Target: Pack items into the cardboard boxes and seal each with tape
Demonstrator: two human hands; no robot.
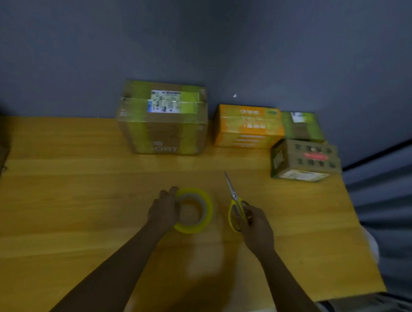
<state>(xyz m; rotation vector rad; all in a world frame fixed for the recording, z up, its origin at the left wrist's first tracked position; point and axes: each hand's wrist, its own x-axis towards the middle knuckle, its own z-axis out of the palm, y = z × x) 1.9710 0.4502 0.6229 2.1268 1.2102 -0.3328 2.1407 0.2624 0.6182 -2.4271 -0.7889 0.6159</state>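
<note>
Gripping the yellow tape roll (194, 210) at its left edge with the left hand (164, 210), fingers curled over the rim and seemingly into the core, roll lying flat on the wooden table (75, 220) near the front. Holding the yellow-handled scissors (235, 206) just to the right in the right hand (257, 225), fingers curled around the handle loops, blades together and pointing away toward the wall; whether resting on the table or lifted slightly cannot be told in the blur. Farther back, against the grey wall, standing closed: a large cardboard box (162, 119) banded with yellowish-green tape and bearing white labels on top, well apart from both hands. To its right, an orange box (249, 127), flaps shut, tape hard to make out. Behind and beside that, a small green-taped box (301, 126) and a printed brown box (304, 160) near the table's right edge, tipped at an angle. Judging by this, most packing and sealing looks done, possibly all; no loose items or open boxes in sight, tools in hand perhaps for one last strip or for putting away.
</note>
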